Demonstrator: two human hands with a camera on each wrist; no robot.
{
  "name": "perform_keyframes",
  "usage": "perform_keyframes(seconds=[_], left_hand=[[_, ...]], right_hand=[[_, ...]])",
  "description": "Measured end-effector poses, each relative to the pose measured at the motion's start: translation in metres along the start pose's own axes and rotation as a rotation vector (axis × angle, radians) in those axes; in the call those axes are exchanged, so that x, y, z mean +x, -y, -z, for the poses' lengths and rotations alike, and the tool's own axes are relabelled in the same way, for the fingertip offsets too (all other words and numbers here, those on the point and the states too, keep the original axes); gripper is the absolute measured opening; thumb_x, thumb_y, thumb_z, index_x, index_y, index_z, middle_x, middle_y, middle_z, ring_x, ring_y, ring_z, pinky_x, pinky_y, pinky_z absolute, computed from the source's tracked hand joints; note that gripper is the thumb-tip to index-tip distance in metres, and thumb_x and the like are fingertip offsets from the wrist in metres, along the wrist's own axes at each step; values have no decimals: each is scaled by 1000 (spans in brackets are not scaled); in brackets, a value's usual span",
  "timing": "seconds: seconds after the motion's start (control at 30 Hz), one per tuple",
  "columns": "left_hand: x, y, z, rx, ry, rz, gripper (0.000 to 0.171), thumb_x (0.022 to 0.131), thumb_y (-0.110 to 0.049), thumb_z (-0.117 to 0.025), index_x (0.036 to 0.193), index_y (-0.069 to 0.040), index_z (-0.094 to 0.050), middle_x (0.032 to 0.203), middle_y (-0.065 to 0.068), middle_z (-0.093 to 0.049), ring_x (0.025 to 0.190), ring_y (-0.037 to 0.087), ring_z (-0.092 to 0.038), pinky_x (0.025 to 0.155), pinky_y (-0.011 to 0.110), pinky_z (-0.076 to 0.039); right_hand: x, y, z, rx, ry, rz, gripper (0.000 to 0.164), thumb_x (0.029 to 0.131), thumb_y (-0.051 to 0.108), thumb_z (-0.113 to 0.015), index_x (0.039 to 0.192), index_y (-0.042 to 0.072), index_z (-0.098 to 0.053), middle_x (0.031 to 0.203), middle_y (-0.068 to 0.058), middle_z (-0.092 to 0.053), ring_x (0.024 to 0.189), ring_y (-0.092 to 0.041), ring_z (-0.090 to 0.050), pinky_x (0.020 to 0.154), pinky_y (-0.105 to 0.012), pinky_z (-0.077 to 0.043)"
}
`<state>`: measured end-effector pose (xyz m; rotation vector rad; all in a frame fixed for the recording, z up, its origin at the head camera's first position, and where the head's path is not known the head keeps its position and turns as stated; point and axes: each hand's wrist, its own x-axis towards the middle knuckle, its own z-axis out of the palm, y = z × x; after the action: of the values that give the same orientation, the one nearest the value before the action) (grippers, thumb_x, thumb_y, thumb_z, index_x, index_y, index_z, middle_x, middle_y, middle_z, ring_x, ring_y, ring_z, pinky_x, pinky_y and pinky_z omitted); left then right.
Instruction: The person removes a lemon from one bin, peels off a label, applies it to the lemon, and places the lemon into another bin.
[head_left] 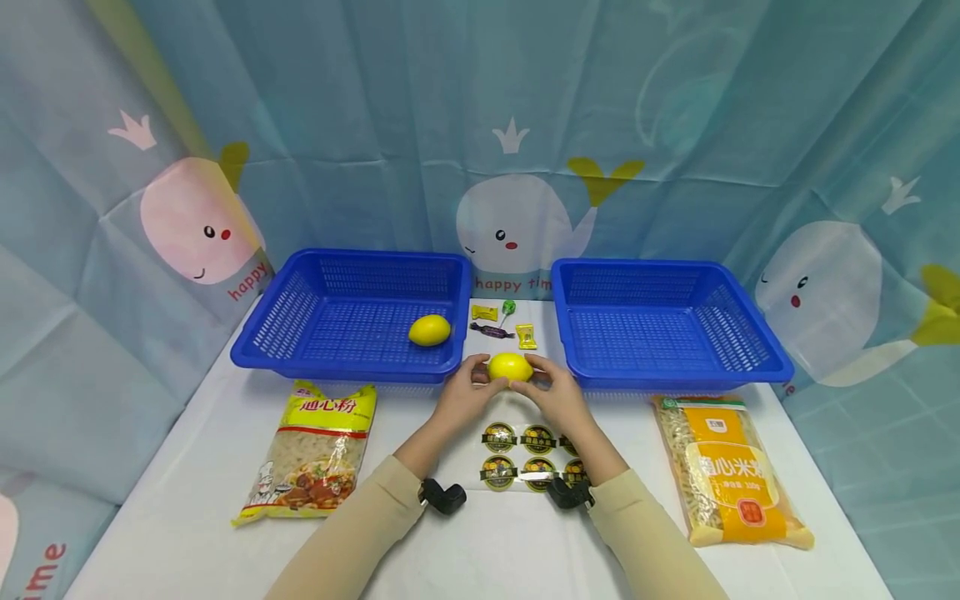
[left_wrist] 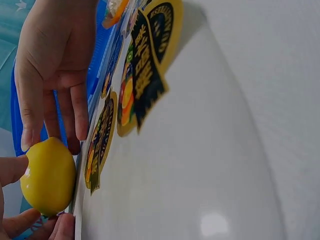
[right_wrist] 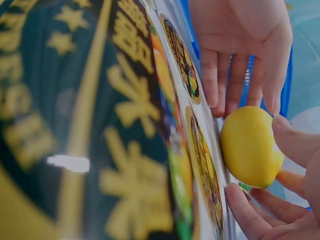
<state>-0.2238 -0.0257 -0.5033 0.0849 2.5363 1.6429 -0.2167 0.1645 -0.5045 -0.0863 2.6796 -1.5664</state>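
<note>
A yellow lemon [head_left: 510, 367] is between my two hands, low over the table in the gap between the baskets. My left hand [head_left: 466, 395] grips one end, its thumb on the near side and its fingers around the end. The other end is held by my right hand [head_left: 558, 398] in the same way. In the left wrist view, the lemon [left_wrist: 48, 176] sits close to the white surface, with the right thumb at its tip. The right wrist view shows the lemon [right_wrist: 251, 146] with fingertips at both ends. Whether it rests on the table, I cannot tell.
A blue basket [head_left: 352, 374] at left holds another lemon [head_left: 430, 330]; a second blue basket [head_left: 678, 383] stands at right. Small wrapped candies [head_left: 492, 331] and a green lollipop [head_left: 508, 307] lie between. Pasta bags [head_left: 315, 450] [head_left: 731, 475] flank a sticker sheet [head_left: 517, 454] near my wrists.
</note>
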Motion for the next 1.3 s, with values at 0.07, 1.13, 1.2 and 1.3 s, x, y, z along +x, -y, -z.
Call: perform_keyframes(seconds=[0.07,1.13,1.2,1.3], left_hand=[[0,0,0,10,1,-3,59,91,-32,-74,142,-9,-54,120,12,-67,108,26,-64,91,41,-55],[-13,-6,1,145,28,-15,66,86,-18,-77,145,-7,-49,126,14,-61,100,25,-64,88,40,-56],[-12,-6,1,139,31,-7,66,86,-18,-77,145,-8,-49,127,13,-60,101,25,-65,88,40,-57],[-12,-7,3,140,42,-12,67,86,-19,-77,145,-7,-48,127,14,-60,100,25,-65,87,41,-57]], right_hand=[[0,1,0,-17,-5,-5,66,88,37,-79,145,14,-54,147,-11,-55,126,-31,-61,100,-45,-54],[-11,10,1,-31,3,-51,66,87,15,-80,147,12,-52,145,-15,-57,115,-30,-68,88,-38,-60],[-10,10,1,-26,4,-53,68,87,15,-80,148,12,-51,145,-16,-56,115,-30,-68,89,-38,-60],[-9,9,1,-34,7,-60,68,87,14,-80,149,13,-50,145,-16,-56,116,-29,-68,89,-38,-60]])
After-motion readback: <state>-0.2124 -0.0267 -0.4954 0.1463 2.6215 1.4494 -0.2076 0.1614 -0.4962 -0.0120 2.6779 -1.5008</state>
